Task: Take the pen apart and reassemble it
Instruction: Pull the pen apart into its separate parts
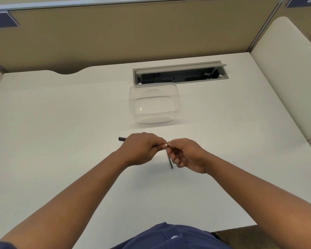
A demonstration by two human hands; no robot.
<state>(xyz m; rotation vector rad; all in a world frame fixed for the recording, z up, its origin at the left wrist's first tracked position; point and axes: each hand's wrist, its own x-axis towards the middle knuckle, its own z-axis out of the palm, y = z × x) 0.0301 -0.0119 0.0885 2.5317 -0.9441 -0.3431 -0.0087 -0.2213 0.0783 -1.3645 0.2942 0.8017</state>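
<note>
Head view: above the white counter [61, 123], a dark pen barrel [121, 139] is clenched in the left hand [142, 149], while a thin dark rod [169, 159] is pinched by the right hand [188, 155].

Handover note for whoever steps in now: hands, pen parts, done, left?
Left hand: closed around the pen barrel, dark end poking out left.
Right hand: pinching a thin dark refill that hangs toward the desk.
Hands meet at the fingertips; any joint is hidden.
Clear container behind looks empty.
Done: pen apart, at least refill from barrel.
Left: finish, reassemble.
</note>
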